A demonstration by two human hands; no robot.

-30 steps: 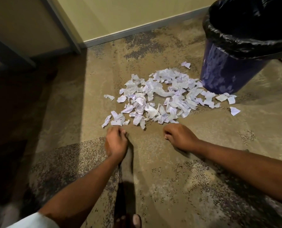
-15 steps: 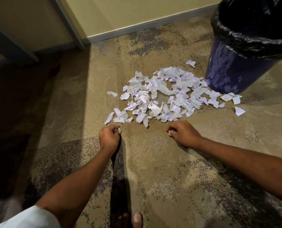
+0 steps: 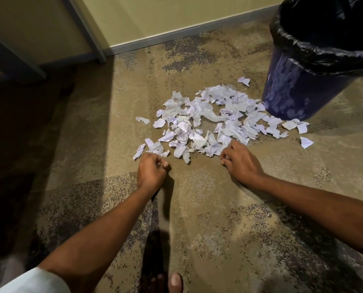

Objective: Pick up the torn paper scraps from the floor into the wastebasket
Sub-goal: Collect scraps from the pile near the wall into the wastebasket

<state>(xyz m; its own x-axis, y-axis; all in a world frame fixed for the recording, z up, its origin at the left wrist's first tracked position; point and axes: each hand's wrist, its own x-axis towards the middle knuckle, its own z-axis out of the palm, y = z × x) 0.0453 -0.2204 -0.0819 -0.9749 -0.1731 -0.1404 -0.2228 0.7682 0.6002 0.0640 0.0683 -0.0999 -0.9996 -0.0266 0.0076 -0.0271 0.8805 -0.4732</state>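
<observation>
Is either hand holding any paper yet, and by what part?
Cannot be told: left hand and right hand curl at the near edge of the torn white paper scraps, but no scrap shows inside either.

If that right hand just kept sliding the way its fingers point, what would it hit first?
The right hand would meet the near edge of the paper scraps almost at once; its fingertips seem right beside them, though depth is unclear.

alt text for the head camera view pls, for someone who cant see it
A person's left hand and right hand, both loosely curled, reach the near edge of a pile of torn white paper scraps on a mottled brown carpet. A dark blue wastebasket with a black bag liner stands at the pile's far right, near a pale wall.
</observation>
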